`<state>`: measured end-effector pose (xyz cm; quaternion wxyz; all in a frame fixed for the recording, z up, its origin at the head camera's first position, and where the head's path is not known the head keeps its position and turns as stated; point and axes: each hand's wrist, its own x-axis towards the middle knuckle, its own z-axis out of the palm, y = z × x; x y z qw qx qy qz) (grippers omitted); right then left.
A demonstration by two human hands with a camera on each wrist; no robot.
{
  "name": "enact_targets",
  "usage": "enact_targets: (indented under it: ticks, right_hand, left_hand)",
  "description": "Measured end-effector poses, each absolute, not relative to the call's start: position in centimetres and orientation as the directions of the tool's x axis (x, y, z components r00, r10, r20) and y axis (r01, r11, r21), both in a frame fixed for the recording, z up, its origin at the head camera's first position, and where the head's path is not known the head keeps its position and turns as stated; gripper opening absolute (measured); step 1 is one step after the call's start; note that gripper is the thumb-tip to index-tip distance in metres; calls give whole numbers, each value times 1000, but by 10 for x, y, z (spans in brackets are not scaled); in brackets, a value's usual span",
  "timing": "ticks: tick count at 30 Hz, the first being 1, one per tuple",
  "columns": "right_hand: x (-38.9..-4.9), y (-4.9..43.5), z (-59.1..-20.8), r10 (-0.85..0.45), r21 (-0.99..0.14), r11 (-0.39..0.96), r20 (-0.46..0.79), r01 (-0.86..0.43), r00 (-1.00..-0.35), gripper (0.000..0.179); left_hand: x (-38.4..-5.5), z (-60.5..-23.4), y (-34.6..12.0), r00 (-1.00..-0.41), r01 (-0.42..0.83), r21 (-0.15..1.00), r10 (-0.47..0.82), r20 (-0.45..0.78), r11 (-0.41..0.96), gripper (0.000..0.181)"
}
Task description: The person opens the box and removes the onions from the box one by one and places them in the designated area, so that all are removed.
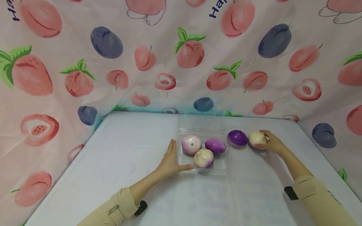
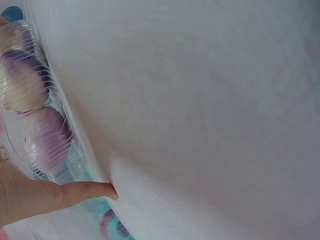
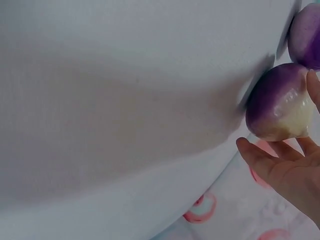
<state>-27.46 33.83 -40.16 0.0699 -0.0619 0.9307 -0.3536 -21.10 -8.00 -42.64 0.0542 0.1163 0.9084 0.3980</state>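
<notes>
Presumably firm, light and slick; best grasped round the widest part. See pale turnip (image 1: 256,140) right of center in the frame, cupped by right hand (image 1: 273,143) between thumb and bent fingers. Near center, note left hand (image 1: 169,162) spread along clear box (image 1: 222,161), gripping nothing.

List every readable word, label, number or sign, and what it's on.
"Ha": backdrop, upper left, cut off at the top edge.
"Ha": backdrop, top, right of center, also cut off; next letter only partly visible.
"Lerssin" (best reading, spelling uncertain): left sleeve.
Right sleeve: small dark print, unreadable.
Box, vegetables: no text seen.
</notes>
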Motion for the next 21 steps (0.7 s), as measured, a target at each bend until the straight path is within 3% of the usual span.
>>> enact_targets:
  ticks: [9,21]
  right_hand:
    - [-274,336,-399,-163,-639,766,-86,-71,-983,84]
    - [-265,322,-382,-293,-500,816,74,-290,-953,75]
  left_hand:
    - [-212,-430,-80,-969,158,730,246,-15,665,128]
    - [-211,-428,-79,-968,163,723,250,-13,671,128]
